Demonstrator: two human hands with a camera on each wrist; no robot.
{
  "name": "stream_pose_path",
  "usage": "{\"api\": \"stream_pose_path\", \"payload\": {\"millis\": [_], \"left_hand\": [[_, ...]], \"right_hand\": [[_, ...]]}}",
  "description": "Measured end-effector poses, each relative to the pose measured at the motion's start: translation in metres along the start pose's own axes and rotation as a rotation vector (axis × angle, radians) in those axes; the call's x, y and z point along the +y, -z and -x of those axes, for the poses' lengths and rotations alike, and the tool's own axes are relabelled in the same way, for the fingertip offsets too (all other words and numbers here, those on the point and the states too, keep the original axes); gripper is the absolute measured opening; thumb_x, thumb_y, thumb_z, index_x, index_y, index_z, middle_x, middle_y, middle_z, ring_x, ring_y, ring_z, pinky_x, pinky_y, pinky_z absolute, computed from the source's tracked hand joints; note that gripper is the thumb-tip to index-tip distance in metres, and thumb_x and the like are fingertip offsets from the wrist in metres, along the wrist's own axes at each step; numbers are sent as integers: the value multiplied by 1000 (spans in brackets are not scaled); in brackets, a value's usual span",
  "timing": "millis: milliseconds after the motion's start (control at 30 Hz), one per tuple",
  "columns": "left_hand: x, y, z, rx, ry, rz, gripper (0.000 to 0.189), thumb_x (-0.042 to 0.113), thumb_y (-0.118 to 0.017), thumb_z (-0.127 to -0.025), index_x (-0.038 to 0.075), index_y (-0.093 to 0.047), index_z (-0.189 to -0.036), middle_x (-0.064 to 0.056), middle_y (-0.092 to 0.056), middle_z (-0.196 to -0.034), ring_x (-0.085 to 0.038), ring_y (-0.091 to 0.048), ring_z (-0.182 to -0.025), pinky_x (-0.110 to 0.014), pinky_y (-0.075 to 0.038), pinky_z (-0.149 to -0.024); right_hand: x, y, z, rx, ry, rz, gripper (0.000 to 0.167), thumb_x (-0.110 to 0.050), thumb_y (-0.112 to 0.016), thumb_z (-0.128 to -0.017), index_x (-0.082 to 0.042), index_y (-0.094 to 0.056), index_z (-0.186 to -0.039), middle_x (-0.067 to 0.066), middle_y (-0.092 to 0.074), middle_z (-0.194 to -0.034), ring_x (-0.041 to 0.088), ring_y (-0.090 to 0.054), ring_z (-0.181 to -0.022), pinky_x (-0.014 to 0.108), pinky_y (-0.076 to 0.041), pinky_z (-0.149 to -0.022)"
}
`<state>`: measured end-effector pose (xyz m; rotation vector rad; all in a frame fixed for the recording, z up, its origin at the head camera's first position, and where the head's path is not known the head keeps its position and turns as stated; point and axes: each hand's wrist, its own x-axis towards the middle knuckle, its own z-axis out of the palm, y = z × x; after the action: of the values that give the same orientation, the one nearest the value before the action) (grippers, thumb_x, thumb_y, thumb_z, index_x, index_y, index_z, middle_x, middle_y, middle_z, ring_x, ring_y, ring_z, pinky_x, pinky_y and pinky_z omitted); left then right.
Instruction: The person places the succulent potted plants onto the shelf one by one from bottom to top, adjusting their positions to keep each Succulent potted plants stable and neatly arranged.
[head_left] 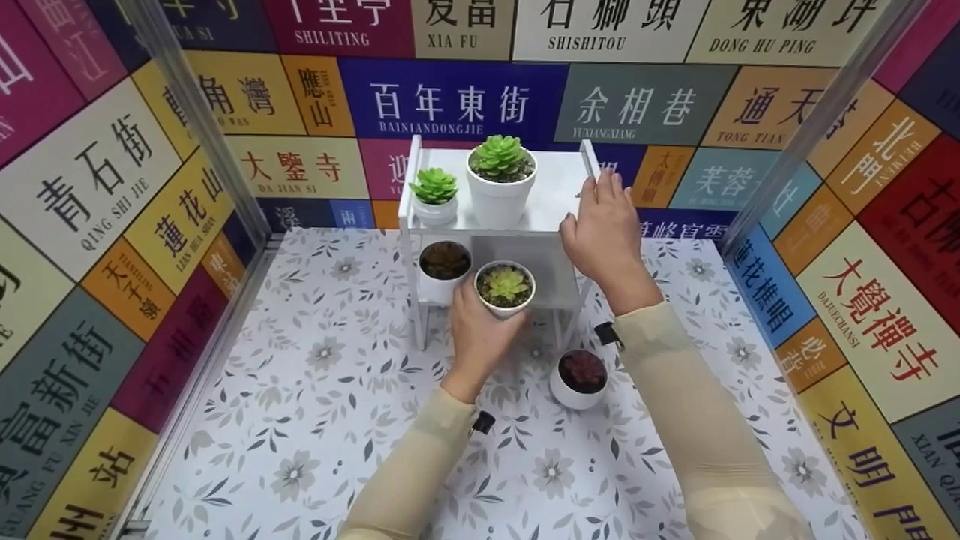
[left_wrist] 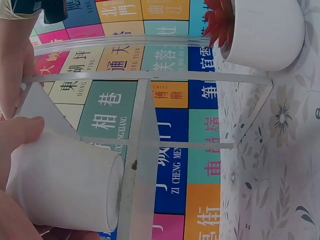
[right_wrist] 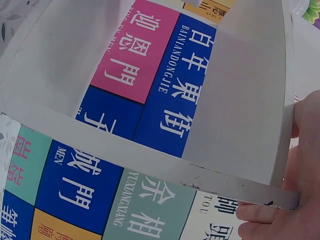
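The left hand (head_left: 480,334) grasps 1 small white succulent pot (head_left: 505,289) at the lower shelf (head_left: 559,281). Light, rigid, smooth: grip the wall. The right hand (head_left: 604,229) holds the rack's (head_left: 555,191) upper edge.

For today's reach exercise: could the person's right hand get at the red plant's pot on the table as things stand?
Probably yes. The red plant's pot stands in the open beside the right forearm with nothing over it, but the right hand is holding the shelf and must let go first.
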<state>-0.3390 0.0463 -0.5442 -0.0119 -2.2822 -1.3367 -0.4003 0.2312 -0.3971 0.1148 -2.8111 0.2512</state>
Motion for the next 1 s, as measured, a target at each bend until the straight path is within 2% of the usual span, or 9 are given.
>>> {"api": "stream_pose_path", "payload": {"millis": [100, 300, 467, 667, 833, 1000], "left_hand": [[1, -1, -1, -8, 14, 6, 108, 36, -99, -68, -2, -45, -153, -24, -56, -147, -40, -58, -135, -55, -46, -118], [1, -2, -2, -4, -6, 6, 106, 33, -97, -71, -5, -43, -153, -26, -54, -147, -42, -56, -136, -54, -45, -120], [0, -3, -2, 1, -7, 47, 106, 31, -98, -70, -4, -43, -153, -25, -54, -148, -41, -56, -138, -51, -44, -121], [-2, -7, 1, 30, -3, 70, 106, 32, -100, -69, -3, -45, -153, -22, -56, -149, -38, -56, -139, -48, -45, -122], [-5, -9, 1, 48, -8, 87, 104, 29, -100, -68, -3, -47, -152, -23, -56, -149, -39, -57, -139, -50, -45, -121], [-9, -12, 0, 75, -20, 97, 97, 24, -97, -70, -1, -51, -151, -21, -59, -149, -36, -58, -138, -47, -46, -121]], "right_hand": [[0, -1, -1, 10, 3, -3, 74, -35, -40, -104, 10, -32, -161, 32, -23, -172, 46, -19, -163, 56, -14, -135], [0, -1, 0, 9, 4, -1, 74, -35, -40, -104, 9, -31, -162, 31, -23, -172, 46, -19, -163, 56, -14, -135], [0, -1, 1, 26, 12, -9, 73, -35, -39, -103, 9, -33, -162, 32, -25, -172, 47, -21, -163, 57, -15, -135], [3, -2, 1, 74, 39, -33, 71, -32, -41, -102, 10, -37, -159, 34, -29, -169, 48, -25, -161, 58, -18, -134], [3, -2, 1, 60, 28, -26, 72, -34, -41, -102, 9, -36, -160, 33, -28, -170, 47, -23, -162, 57, -17, -134], [2, -2, 1, 52, 24, -27, 72, -34, -41, -103, 9, -36, -160, 33, -27, -170, 47, -23, -162, 57, -17, -135]]}}
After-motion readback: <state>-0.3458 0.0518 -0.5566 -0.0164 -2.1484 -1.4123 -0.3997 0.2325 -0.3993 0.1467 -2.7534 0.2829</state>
